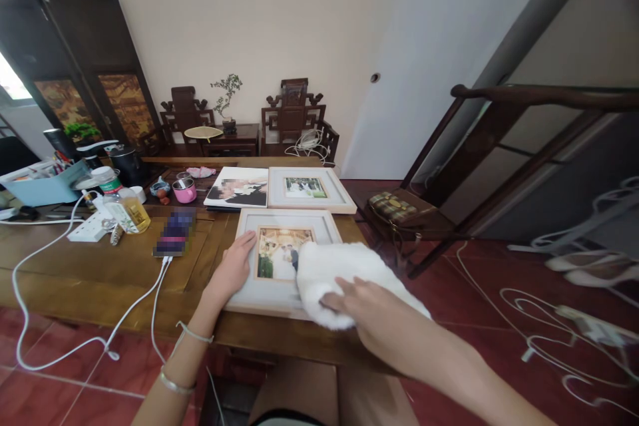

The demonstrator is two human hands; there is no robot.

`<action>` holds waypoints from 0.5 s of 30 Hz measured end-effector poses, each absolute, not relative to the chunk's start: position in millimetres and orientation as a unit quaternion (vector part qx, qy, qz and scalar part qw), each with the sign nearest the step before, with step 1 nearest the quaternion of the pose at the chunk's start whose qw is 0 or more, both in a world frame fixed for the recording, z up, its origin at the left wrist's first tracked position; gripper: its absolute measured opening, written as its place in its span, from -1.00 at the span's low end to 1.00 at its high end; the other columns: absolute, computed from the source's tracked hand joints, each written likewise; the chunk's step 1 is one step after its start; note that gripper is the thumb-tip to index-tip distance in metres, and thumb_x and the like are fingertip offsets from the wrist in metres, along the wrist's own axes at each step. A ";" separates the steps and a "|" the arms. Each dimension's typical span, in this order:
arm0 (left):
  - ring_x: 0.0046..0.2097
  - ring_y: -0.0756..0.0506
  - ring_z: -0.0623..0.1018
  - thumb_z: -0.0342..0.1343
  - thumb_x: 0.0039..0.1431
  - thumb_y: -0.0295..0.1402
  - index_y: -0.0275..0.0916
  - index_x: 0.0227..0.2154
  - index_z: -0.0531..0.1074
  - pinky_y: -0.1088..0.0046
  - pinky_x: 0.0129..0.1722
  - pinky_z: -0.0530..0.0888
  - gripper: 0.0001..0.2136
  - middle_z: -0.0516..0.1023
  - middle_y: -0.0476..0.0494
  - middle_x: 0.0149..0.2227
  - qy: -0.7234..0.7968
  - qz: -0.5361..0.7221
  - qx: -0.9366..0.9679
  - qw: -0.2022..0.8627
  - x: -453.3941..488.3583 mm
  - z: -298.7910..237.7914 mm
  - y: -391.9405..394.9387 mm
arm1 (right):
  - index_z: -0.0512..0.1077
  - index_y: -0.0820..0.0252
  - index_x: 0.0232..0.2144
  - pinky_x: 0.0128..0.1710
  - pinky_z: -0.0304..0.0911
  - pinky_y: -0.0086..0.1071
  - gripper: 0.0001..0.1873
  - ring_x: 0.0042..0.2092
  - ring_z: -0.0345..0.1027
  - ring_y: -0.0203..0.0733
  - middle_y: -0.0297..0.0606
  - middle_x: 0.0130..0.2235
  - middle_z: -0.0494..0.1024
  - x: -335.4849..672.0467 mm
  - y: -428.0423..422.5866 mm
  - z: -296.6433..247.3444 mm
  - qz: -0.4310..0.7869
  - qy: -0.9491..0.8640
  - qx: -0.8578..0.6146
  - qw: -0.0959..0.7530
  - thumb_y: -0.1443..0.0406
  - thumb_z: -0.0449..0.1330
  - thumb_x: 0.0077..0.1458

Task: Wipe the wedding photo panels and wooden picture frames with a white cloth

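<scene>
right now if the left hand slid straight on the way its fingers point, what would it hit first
The left hand lies on the near picture frame, fingers pointing up and right toward the photo. Sliding on, it would likely cross the photo first, then meet the white fluffy cloth.

no legible text, labels seemingly blurred
</scene>
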State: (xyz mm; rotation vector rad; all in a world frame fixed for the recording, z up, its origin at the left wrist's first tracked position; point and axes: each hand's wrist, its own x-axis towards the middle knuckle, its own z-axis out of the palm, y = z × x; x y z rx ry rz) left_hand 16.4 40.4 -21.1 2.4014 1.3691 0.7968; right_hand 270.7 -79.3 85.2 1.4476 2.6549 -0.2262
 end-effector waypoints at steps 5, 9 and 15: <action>0.24 -0.11 0.17 -0.23 0.08 -0.65 -0.26 0.12 0.21 0.11 0.20 0.16 -0.48 0.19 -0.22 0.21 0.471 0.257 0.834 0.129 16.1 -19.3 40.1 | 0.38 0.19 -0.04 0.02 0.10 -0.14 -0.31 0.03 0.24 0.03 -0.07 -0.09 0.47 258.7 -94.8 79.4 -0.096 0.874 0.476 0.030 0.63 -0.09 -0.24; 0.24 -0.11 0.17 -0.23 0.09 -0.64 -0.26 0.12 0.21 0.13 0.21 0.15 -0.49 0.19 -0.21 0.21 0.470 0.246 0.837 0.134 16.0 -16.4 39.5 | 0.36 0.25 -0.03 0.14 -0.09 -0.04 -0.33 0.20 -0.01 0.06 -0.04 0.12 0.29 261.7 -44.6 54.6 -0.027 0.867 0.497 -0.030 0.63 -0.07 -0.25; 0.23 -0.09 0.18 -0.24 0.06 -0.67 -0.25 0.10 0.23 0.13 0.21 0.15 -0.47 0.20 -0.18 0.20 0.475 0.253 0.831 0.143 16.1 -14.3 38.3 | 0.32 0.28 0.03 0.14 -0.19 0.07 -0.32 0.25 -0.17 0.12 -0.08 0.20 0.19 268.4 35.7 37.1 0.055 0.839 0.538 -0.057 0.63 -0.05 -0.20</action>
